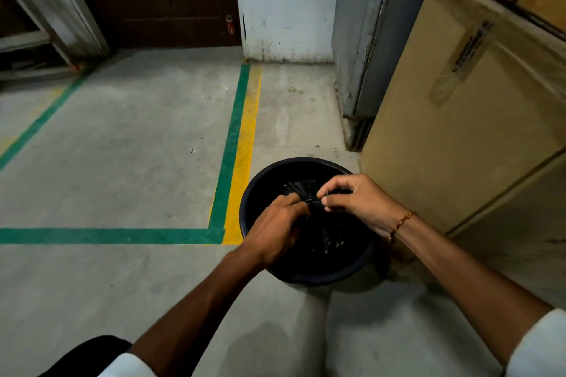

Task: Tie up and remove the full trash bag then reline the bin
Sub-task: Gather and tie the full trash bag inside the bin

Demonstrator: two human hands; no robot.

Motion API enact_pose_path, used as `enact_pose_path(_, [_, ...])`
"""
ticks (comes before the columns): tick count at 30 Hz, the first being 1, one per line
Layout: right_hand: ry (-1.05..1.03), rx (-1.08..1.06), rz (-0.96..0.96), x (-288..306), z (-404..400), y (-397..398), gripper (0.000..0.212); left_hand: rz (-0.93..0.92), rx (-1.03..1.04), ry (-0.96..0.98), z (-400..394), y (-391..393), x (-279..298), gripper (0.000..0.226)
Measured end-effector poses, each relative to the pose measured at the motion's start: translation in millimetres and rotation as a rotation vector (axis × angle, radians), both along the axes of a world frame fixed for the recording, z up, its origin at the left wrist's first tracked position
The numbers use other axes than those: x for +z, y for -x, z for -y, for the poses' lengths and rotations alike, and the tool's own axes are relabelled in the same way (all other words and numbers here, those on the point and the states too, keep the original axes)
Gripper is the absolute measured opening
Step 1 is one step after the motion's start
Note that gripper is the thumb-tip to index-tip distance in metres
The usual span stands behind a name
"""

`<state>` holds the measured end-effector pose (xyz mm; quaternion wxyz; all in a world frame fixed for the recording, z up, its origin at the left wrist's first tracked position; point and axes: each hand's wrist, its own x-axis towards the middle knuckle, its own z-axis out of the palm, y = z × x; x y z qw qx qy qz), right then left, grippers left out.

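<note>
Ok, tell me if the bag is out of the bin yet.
Still in. The black bag sits inside the bin, its gathered top pinched by left hand and right hand.

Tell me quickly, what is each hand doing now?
Left hand: closed, gripping the gathered top of the black trash bag inside the bin.
Right hand: closed, pinching the same bag top.

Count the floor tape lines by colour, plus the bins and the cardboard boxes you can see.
Green tape lines: 3
Yellow tape lines: 1 clear; a faint yellow patch at far left is uncertain
Bins: 1
Cardboard boxes: at least 2, edges cut off
Total: 7
</note>
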<state>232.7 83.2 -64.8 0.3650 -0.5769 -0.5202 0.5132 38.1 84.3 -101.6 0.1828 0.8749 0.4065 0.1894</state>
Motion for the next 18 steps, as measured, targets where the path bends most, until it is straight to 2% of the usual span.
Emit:
enact_pose_path(5, [0.013, -0.038, 0.005, -16, 6, 5, 0.022, 0.113, 0.014, 0.014, -2, -5, -1, 0.030])
enact_pose_path(9, [0.024, -0.053, -0.017, -22, 10, 4, 0.025, 0.279, 0.095, 0.123, -4, -9, 5, 0.013])
enact_pose_path(13, [-0.031, -0.077, -0.084, -25, 13, 6, 0.026, 0.263, 0.144, 0.217, -4, -10, 9, 0.016])
enact_pose_path(15, [-0.054, -0.049, -0.117, -27, 17, 6, 0.029, 0.237, 0.168, 0.251, -4, -11, 7, 0.007])
enact_pose_path(16, [-0.054, -0.016, -0.110, -28, 18, 6, 0.029, 0.223, 0.189, 0.267, -4, -12, 7, 0.004])
enact_pose_path(18, [-0.097, 0.042, 0.024, -28, 20, 6, 0.029, 0.204, 0.224, 0.298, -6, -13, 7, 0.006])
